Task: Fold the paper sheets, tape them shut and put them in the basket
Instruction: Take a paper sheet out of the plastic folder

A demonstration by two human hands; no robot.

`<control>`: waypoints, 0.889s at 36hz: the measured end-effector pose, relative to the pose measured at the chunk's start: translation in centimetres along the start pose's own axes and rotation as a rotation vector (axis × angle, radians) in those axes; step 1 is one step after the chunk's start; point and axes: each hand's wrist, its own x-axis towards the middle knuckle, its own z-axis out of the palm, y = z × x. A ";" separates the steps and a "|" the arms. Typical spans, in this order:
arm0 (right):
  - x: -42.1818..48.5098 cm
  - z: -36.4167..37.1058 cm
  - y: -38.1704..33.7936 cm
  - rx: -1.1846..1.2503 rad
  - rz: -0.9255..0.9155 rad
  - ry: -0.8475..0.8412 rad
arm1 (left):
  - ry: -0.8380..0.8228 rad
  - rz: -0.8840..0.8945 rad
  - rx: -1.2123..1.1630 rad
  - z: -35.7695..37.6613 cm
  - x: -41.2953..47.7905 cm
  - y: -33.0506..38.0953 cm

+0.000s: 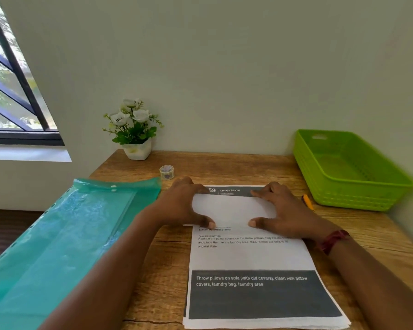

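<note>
Both hands, left hand (184, 206) and right hand (275, 208), press flat a folded sheet (231, 209), gripping nothing; tape (166, 172) untouched, basket (358, 201) empty.

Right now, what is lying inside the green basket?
Nothing shows inside the green basket: only its bare green floor. The near wall hides a strip of floor behind it, so something flat there cannot be excluded. No folded paper is visible in it.
</note>
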 end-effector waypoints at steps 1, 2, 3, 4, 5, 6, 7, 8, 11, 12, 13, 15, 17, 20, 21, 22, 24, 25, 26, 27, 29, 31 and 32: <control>0.0 0.1 0.0 0.015 -0.002 0.018 | 0.024 0.000 -0.008 0.0 0.0 0.0; 0.1 0.3 0.0 0.034 -0.009 0.044 | 0.052 0.002 -0.017 0.1 0.1 0.1; 0.2 0.5 0.1 0.052 -0.016 0.075 | 0.080 0.002 -0.029 0.2 0.2 0.1; 0.2 0.6 0.1 0.064 -0.024 0.106 | 0.104 0.002 -0.038 0.2 0.3 0.2; 0.3 0.7 0.1 0.071 -0.025 0.133 | 0.126 0.005 -0.045 0.2 0.4 0.2; 0.3 0.8 0.1 0.071 -0.025 0.154 | 0.144 0.008 -0.053 0.2 0.6 0.1; 0.4 0.8 0.1 0.069 -0.025 0.171 | 0.158 0.008 -0.063 0.2 0.7 0.1; 0.4 0.8 0.1 0.067 -0.029 0.186 | 0.168 0.006 -0.075 0.2 0.7 0.1; 0.5 0.8 0.3 0.073 -0.039 0.227 | 0.185 0.026 -0.091 0.4 0.6 0.2; 0.5 0.7 0.4 0.072 -0.040 0.234 | 0.186 0.036 -0.091 0.5 0.6 0.2; 0.5 0.7 0.5 0.069 -0.041 0.241 | 0.187 0.045 -0.088 0.6 0.6 0.3; 0.5 0.7 0.6 0.057 -0.055 0.252 | 0.186 0.055 -0.064 0.6 0.6 0.4; 0.5 0.8 0.9 0.042 -0.076 0.256 | 0.191 0.062 -0.031 0.8 0.7 0.2; 0.4 1.0 1.0 0.009 -0.114 0.253 | 0.196 0.067 0.001 1.0 0.7 -0.1; 0.4 1.0 0.9 0.003 -0.126 0.252 | 0.200 0.068 0.009 0.9 0.8 -0.2; 0.4 1.1 0.8 -0.005 -0.137 0.251 | 0.205 0.068 0.015 0.8 0.8 -0.2; 0.3 1.1 0.3 -0.028 -0.162 0.260 | 0.223 0.068 0.013 0.7 0.7 -0.3; 0.2 1.0 0.0 -0.036 -0.176 0.269 | 0.240 0.068 0.003 0.7 0.7 -0.3; 0.1 1.0 -0.4 -0.036 -0.192 0.283 | 0.262 0.065 -0.016 0.6 0.7 -0.3; 0.0 0.9 -0.9 -0.032 -0.213 0.303 | 0.283 0.061 -0.043 0.5 0.7 -0.3; 0.1 0.7 -1.6 -0.008 -0.231 0.334 | 0.309 0.049 -0.104 0.2 0.7 -0.2; 0.5 0.3 -2.6 0.025 -0.254 0.344 | 0.330 0.039 -0.140 -0.4 0.6 -0.1; 0.8 0.0 -3.3 0.024 -0.273 0.342 | 0.347 0.045 -0.143 -0.9 0.5 0.0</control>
